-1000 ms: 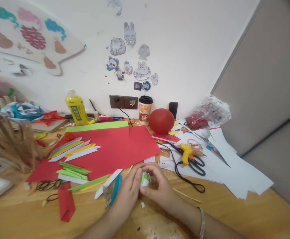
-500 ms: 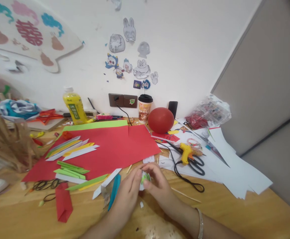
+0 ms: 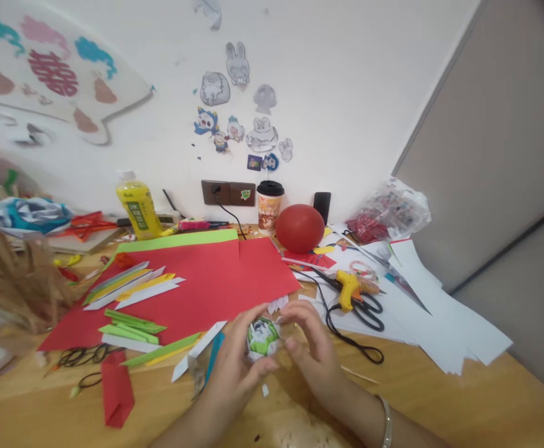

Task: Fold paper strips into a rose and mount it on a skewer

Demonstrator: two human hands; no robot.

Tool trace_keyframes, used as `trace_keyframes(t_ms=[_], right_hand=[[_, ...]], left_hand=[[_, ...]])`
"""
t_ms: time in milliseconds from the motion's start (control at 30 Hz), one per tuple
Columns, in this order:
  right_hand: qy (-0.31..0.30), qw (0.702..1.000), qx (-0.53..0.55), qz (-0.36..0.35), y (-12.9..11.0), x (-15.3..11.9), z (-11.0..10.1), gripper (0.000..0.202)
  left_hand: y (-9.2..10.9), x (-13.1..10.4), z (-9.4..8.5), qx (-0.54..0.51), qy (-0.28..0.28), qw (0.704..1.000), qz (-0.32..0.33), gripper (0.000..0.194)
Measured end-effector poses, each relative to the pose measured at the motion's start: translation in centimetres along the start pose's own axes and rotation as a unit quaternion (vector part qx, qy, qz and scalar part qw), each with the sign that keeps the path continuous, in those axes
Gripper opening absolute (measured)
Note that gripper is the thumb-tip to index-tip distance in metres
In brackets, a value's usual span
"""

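Note:
A small ball of folded green and white paper (image 3: 262, 338) sits in my left hand (image 3: 237, 361), between its thumb and fingers. My right hand (image 3: 316, 354) is curved at the ball's right side, thumb and fingers apart. Whether a right fingertip still touches the ball is hard to tell. A bracelet circles the right wrist. Below the hands lies a tiny white paper scrap (image 3: 265, 390). Folded white paper strips (image 3: 198, 351) and a blue strip (image 3: 215, 358) lie just left of my left hand.
Behind the hands spreads a red paper sheet (image 3: 216, 280) bearing folded strips. A yellow glue gun (image 3: 347, 289), black-handled scissors (image 3: 370, 314) and a red balloon (image 3: 300, 228) are to the right. A lidded cup (image 3: 269, 208) and yellow bottle (image 3: 139, 208) stand near the wall.
My hands have drawn apart, the right one loosening away from the paper ball. More of the ball shows now, further left, in my left hand. The view has tilted slightly.

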State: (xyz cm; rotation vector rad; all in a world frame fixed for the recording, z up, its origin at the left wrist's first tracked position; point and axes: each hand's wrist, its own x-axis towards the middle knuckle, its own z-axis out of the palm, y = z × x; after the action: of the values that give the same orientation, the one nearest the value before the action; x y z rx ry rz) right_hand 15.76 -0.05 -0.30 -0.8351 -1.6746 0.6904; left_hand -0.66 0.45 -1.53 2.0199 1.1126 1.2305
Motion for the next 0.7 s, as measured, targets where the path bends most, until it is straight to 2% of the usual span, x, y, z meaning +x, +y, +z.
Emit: trace_keyframes(t_ms=[133,200,267,400,533,600,700], right_hand=[[-0.094,0.983,-0.133,-0.078,-0.3,-0.2,-0.5,0.044],[-0.107,0.978,-0.153,-0.095,-0.4,-0.3,-0.4,0.048],[-0.106,0.982,-0.138,-0.072,-0.2,-0.4,-0.1,0.047],[-0.080,0.996,-0.047,0.016,0.6,-0.7,0.4,0.049],[-0.022,0.999,0.022,0.042,1.4,-0.8,0.7,0.032],[-0.006,0.999,0.031,0.034,1.5,-0.7,0.6,0.028],[0.005,0.999,0.047,0.025,1.5,-0.3,0.3,0.029]], left_hand=[[-0.3,0.1,-0.3,0.101,0.027,0.994,0.037,0.054],[-0.2,0.1,-0.3,0.140,0.031,0.989,0.047,0.051],[-0.1,0.2,-0.4,0.160,0.026,0.986,0.047,0.048],[0.5,0.8,-0.7,0.143,-0.006,0.989,0.048,0.037],[1.0,0.9,-0.8,0.100,-0.045,0.993,0.050,0.030],[0.9,0.6,-0.9,0.086,-0.065,0.993,0.045,0.034],[0.5,0.2,-1.0,0.030,-0.078,0.996,0.031,0.050]])
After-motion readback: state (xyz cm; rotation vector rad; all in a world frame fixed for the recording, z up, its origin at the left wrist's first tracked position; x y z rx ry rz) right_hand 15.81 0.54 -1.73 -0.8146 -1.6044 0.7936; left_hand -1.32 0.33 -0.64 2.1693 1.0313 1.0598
